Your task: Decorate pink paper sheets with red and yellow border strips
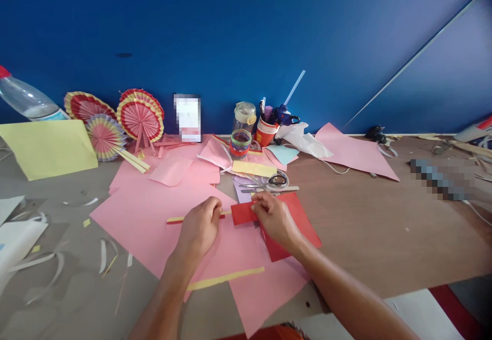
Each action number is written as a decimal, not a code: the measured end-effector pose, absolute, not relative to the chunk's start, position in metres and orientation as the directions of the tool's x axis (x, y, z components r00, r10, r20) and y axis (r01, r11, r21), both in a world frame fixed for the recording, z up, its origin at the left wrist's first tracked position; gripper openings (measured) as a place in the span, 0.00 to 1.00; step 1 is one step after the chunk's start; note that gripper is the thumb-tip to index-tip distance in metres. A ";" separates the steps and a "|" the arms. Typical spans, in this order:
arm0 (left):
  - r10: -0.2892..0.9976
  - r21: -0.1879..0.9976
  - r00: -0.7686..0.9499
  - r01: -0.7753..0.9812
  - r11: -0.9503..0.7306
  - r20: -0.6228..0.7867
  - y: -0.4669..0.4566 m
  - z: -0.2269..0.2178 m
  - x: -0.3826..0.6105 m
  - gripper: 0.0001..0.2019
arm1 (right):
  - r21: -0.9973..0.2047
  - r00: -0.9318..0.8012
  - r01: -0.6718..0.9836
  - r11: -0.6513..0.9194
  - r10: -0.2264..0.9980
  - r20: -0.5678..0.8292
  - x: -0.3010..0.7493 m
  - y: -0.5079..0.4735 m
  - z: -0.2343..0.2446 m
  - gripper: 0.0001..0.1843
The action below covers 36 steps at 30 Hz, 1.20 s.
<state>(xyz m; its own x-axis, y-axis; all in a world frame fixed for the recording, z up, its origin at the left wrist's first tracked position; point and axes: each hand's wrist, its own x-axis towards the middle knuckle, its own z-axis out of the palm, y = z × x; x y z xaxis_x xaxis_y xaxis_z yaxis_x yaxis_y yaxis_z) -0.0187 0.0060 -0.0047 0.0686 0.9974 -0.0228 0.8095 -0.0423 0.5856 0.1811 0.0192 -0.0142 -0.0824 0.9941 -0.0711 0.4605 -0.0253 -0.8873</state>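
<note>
My left hand (pixel 200 230) is closed in a pinch on a narrow red and yellow paper strip (pixel 175 219) that lies across a large pink sheet (pixel 154 217). My right hand (pixel 274 219) pinches the edge of a red paper piece (pixel 242 212), which joins a bigger red sheet (pixel 303 222) under my wrist. Both hands meet over the pink sheet near the table's middle. A loose yellow strip (pixel 226 278) lies just in front of my left forearm.
Scissors (pixel 274 182) and tape rolls (pixel 240 144) lie behind the hands. Three pleated paper fans (pixel 140 117) lean at the blue wall. A cup of pens (pixel 266 130), a jar (pixel 244 115), a yellow sheet (pixel 48 148), a pink sheet (pixel 353 153) and paper scraps (pixel 57 266) surround them.
</note>
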 end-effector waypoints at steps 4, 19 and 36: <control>0.978 0.557 0.210 0.814 -0.167 -0.013 0.006 -0.003 -0.014 0.11 | -0.920 0.091 0.390 -0.047 0.996 -0.012 0.182 0.038 -0.016 0.09; 0.894 0.388 0.439 0.842 -0.376 -0.086 -0.001 -0.013 -0.006 0.11 | -0.275 -0.216 0.943 0.187 0.973 -0.080 0.211 -0.002 0.006 0.14; 0.892 0.379 0.440 0.847 -0.373 -0.105 -0.003 0.002 -0.004 0.13 | -0.583 -0.060 0.803 0.120 0.991 0.122 0.213 -0.032 0.044 0.08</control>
